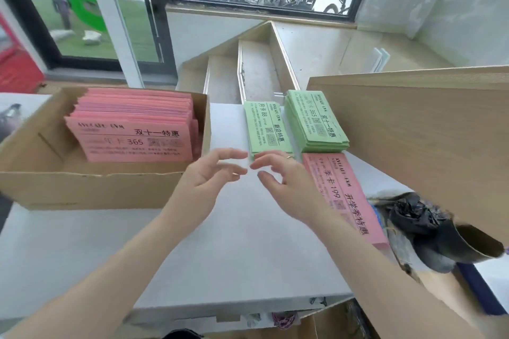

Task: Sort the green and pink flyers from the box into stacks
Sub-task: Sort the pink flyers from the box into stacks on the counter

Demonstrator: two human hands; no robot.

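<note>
A cardboard box (30, 181) at the left holds a thick pile of pink flyers (132, 129). On the white table stand a thin green stack (265, 128), a thicker green stack (315, 120) to its right, and a pink stack (347, 198) nearer to me. My left hand (209, 173) and my right hand (281, 181) hover side by side just in front of the thin green stack. Both have their fingers spread and hold nothing. The right fingertips almost touch that stack's near edge.
A large tilted wooden board (413, 140) rises at the right, close behind the green stacks. A black crumpled bag and a cardboard tube (440, 231) lie at the right edge. The white table (192, 256) ends near my body, with clutter below.
</note>
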